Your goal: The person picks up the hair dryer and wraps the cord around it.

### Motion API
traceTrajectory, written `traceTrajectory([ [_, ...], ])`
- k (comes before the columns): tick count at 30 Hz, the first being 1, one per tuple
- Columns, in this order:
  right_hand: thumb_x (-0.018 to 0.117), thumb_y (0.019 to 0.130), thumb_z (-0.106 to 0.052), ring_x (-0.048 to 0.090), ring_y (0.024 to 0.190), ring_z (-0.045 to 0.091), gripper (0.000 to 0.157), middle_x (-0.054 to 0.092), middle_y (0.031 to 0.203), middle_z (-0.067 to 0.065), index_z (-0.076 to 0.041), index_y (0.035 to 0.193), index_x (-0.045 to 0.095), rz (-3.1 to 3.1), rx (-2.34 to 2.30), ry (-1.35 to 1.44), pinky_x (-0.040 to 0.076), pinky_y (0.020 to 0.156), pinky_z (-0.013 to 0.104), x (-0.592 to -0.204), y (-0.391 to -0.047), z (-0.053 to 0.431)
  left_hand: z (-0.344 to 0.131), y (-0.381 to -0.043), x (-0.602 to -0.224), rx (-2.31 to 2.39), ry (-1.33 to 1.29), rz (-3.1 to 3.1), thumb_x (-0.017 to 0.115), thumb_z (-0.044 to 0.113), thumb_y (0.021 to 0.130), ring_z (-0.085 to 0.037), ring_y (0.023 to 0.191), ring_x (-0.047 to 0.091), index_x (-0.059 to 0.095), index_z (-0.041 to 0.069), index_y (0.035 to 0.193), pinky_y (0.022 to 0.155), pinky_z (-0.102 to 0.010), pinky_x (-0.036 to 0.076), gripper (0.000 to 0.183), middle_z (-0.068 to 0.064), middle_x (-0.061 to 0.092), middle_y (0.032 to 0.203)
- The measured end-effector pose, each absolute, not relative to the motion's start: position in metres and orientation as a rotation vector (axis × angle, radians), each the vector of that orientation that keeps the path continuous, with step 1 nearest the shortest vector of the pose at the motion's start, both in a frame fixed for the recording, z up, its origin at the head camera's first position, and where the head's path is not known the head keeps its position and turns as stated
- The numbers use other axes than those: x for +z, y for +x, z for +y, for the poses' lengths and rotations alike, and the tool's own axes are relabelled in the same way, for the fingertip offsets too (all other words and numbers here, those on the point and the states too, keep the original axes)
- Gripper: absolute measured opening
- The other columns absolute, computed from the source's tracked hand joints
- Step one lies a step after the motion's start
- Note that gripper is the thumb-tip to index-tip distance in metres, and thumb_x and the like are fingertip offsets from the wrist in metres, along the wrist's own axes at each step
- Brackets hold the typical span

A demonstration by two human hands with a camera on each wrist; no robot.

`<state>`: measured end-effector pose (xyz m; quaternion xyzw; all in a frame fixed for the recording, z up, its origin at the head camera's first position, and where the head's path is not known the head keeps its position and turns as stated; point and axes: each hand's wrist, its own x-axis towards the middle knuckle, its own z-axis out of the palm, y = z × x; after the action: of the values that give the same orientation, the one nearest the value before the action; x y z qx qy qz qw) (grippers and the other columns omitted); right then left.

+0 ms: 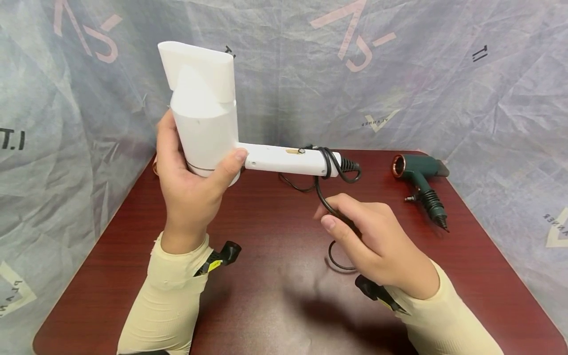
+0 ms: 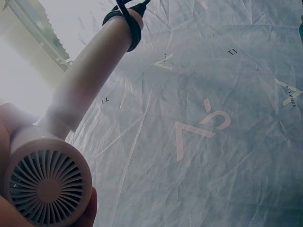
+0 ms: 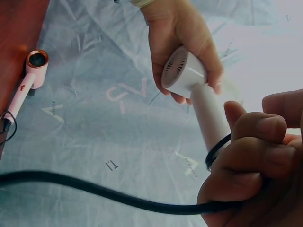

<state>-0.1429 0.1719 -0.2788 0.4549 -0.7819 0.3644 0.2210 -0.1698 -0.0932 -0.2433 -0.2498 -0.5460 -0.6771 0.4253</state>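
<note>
My left hand point(image 1: 186, 190) grips the barrel of a white hair dryer point(image 1: 206, 133) and holds it above the table, its wide nozzle point(image 1: 199, 69) tilted up and away. The dryer's handle points right. Round the handle's end loops a black power cord point(image 1: 329, 162), which then hangs down to my right hand point(image 1: 383, 241). There the fingers curl round the cord, as the right wrist view also shows. Seen from the left wrist, the slotted rear grille point(image 2: 47, 189) faces the camera, with fingers around the barrel.
A dark green hair dryer point(image 1: 419, 170), its cord coiled at the handle, lies on the right side of the red-brown table point(image 1: 266, 286). A pink hair dryer point(image 3: 29, 82) shows in the right wrist view. Grey printed sheeting point(image 1: 284, 88) surrounds the table's back and sides.
</note>
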Motion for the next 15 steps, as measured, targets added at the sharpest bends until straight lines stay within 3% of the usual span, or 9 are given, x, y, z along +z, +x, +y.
traceTrajectory([
  [15, 0.058, 0.098, -0.004, 0.051, 0.065, -0.008, 0.017, 0.058, 0.069, -0.017, -0.012, 0.106, 0.071, -2.076, 0.997, 1.230, 0.044, 0.061, 0.013, -0.2741, -0.1405, 0.1772, -0.0945, -0.1657, -0.2433, -1.635, -0.653, -1.514, 0.082, -0.004, 0.071, -0.034, 0.106, 0.058, 0.053, -0.001, 0.141, 0.089, -0.037, 0.050, 0.077, -0.008, 0.064, 0.122],
])
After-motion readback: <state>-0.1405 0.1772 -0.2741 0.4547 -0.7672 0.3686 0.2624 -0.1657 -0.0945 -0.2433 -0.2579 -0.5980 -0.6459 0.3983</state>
